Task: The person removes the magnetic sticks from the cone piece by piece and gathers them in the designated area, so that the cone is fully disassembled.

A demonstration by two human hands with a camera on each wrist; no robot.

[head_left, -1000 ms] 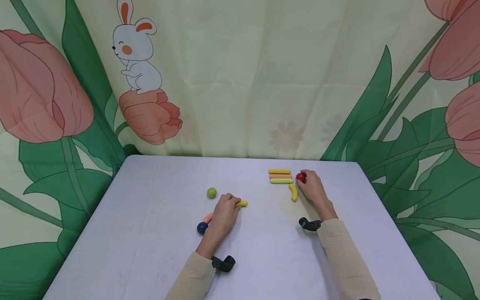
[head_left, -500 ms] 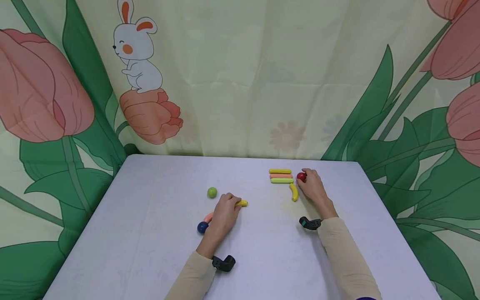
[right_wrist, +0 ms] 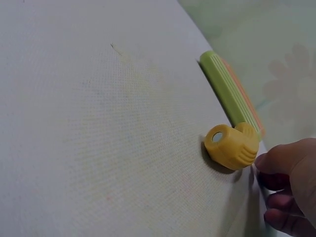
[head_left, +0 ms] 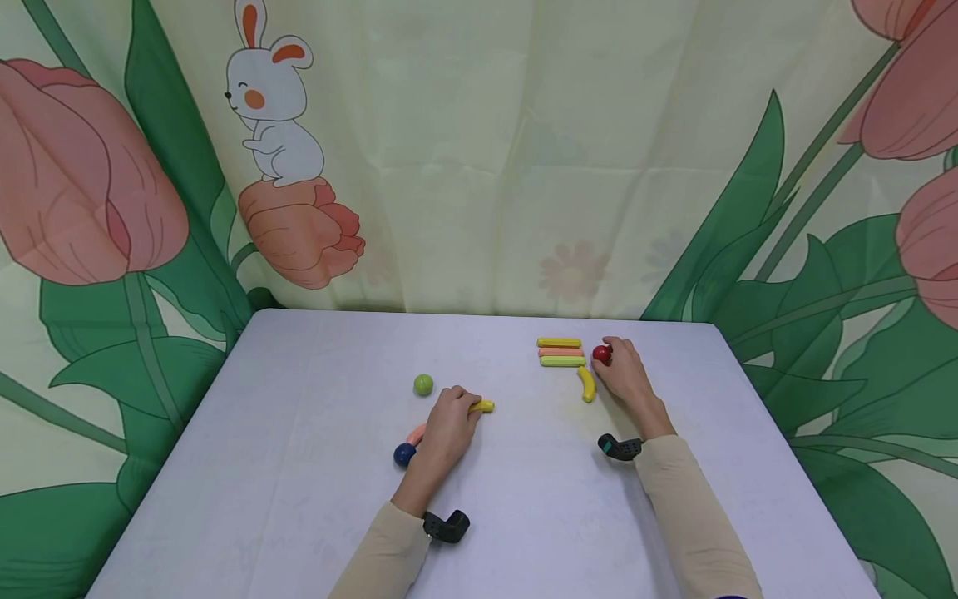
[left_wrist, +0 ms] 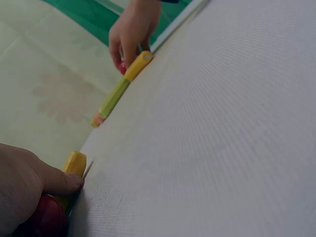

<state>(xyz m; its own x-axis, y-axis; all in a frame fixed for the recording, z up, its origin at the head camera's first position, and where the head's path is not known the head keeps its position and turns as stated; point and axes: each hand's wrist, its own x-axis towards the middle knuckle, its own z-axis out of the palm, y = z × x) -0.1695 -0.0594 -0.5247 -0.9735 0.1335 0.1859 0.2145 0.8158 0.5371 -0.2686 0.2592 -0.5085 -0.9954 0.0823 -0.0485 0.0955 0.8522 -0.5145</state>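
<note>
- A curtain (head_left: 449, 166) printed with tulips and a rabbit is hanging behind a white table (head_left: 262, 466).
- Two beige sleeves (head_left: 699, 516) are reaching in over the near edge, and a black camera (head_left: 446, 527) is sitting on each wrist.
- The left hand (head_left: 447, 423) is pinching a yellow piece (head_left: 486, 406), thumb and fingers clamping on it; the piece is poking out past the fingertips, on the hand's right side.
- The right hand (head_left: 627, 373), farther back, is gripping a red ball (head_left: 600, 354) between thumb and fingers; the ball is lying at the hand's left, just beyond the right ends of the sticks.
- Three sticks are lying side by side left of that ball: yellow stick (head_left: 559, 343) farthest, pink stick (head_left: 560, 352) between, green stick (head_left: 562, 361) nearest.
- A yellow curve (head_left: 587, 385) is resting by the green stick's right end, near the right thumb.
- A pink curve (head_left: 415, 434) is peeking out from behind the left hand, just beside a blue ball (head_left: 404, 454).
- A green ball (head_left: 422, 384) is sitting beyond them, left of the left fingers.
- Something red (left_wrist: 48, 217) is showing below the left thumb in the wrist view, its full shape hidden.
</note>
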